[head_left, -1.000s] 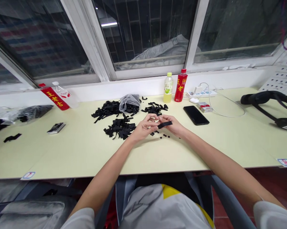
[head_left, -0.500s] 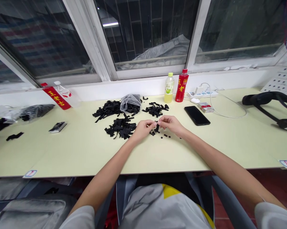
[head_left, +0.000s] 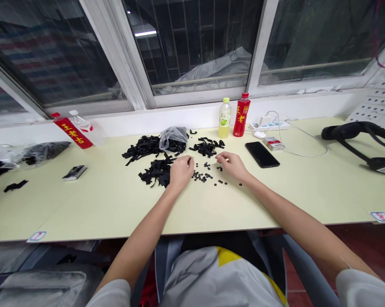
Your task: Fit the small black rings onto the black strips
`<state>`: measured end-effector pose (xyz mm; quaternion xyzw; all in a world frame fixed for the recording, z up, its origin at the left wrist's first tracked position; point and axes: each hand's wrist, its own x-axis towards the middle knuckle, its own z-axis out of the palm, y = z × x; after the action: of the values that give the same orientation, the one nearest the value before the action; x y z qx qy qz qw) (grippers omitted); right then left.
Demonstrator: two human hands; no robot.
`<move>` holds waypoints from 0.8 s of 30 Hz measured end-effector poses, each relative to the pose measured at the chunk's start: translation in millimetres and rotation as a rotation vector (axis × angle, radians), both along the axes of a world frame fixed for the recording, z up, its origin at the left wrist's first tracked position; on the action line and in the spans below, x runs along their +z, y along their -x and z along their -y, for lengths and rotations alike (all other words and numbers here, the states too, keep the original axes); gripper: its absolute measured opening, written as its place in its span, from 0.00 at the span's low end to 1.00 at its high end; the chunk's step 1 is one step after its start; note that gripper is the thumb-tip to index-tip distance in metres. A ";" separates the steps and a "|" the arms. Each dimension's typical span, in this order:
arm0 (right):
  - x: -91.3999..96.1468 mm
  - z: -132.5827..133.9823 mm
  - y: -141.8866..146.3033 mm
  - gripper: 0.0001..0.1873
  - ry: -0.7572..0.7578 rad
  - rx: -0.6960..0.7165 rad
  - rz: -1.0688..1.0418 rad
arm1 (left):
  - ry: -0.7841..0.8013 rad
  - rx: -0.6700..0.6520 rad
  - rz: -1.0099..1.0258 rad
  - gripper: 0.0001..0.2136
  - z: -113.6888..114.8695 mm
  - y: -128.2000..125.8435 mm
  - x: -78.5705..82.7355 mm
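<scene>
My left hand (head_left: 181, 172) is curled closed at the right edge of the nearer pile of black fabric strips (head_left: 157, 171). A bit of a black strip (head_left: 189, 161) shows between its thumb and finger; the rest is hidden. My right hand (head_left: 233, 165) hovers over the table to the right, thumb and fingertips pinched together; whatever may be between them is too small to make out. Small black rings (head_left: 202, 177) lie scattered between the two hands, and a few lie under the right one.
Behind are a larger strip pile (head_left: 144, 147) with a clear plastic bag (head_left: 173, 138) and a smaller strip pile (head_left: 207, 147). Bottles (head_left: 224, 119) stand by the window. A phone (head_left: 261, 154), a small box (head_left: 273, 143) and a black headset (head_left: 365, 145) lie rightward.
My hands, together on a black strip before, have parted. The left has moved left to the strip pile, the right slightly right. More of the rings now show between them.
</scene>
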<state>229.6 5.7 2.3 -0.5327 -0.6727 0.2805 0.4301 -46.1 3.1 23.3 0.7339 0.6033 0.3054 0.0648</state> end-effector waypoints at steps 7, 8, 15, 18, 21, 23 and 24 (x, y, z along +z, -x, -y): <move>-15.9 -11.3 -9.1 0.27 -0.021 0.009 0.512 | -0.072 0.382 -0.314 0.22 -8.6 30.2 7.1; -18.6 -13.4 -8.0 0.28 -0.009 0.010 0.536 | -0.087 0.379 -0.305 0.23 -8.7 29.6 4.5; -24.9 -25.0 -5.8 0.30 -0.009 0.019 0.469 | -0.143 0.253 -0.225 0.22 -11.2 13.3 -14.5; -20.6 -23.5 -8.7 0.30 -0.003 -0.023 0.412 | -0.139 0.223 -0.208 0.23 -11.2 11.5 -15.7; -14.1 -22.1 -12.3 0.31 -0.055 -0.061 0.363 | -0.145 0.200 -0.192 0.23 -10.3 10.5 -13.7; -10.7 -22.7 -13.7 0.31 -0.100 -0.055 0.356 | -0.147 0.166 -0.177 0.22 -9.3 8.5 -12.7; -9.8 -23.4 -13.6 0.32 -0.111 -0.047 0.362 | -0.145 0.147 -0.170 0.21 -8.7 7.1 -12.6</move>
<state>243.2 29.1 -7.5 -0.5655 -0.7410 0.1326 0.3369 -53.1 11.8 10.8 0.7139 0.6349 0.2889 -0.0625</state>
